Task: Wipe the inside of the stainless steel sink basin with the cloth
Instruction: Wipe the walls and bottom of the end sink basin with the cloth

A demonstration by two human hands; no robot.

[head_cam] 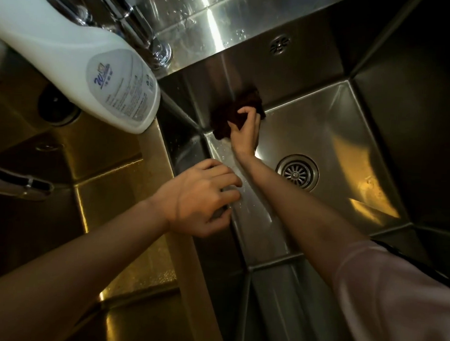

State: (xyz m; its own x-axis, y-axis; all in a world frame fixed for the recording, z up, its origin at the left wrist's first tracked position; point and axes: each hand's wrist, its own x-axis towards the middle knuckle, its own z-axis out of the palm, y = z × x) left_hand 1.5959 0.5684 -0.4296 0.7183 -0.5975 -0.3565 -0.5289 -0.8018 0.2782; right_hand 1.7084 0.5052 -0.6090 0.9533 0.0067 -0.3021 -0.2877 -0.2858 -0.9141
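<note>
The stainless steel sink basin (331,139) fills the middle and right of the head view, with a round drain (296,172) in its floor. A dark brown cloth (243,104) is bunched in the far left corner, pressed against the back wall. My right hand (245,131) is down in the basin, fingers closed over the cloth. My left hand (204,197) rests on the basin's left rim with fingers spread and curled over the edge, holding nothing.
A large white detergent bottle (76,60) stands at the upper left on the divider between the two basins. Chrome tap fittings (137,27) rise behind it. A second basin (55,142) lies to the left. An overflow grille (279,45) sits on the back wall.
</note>
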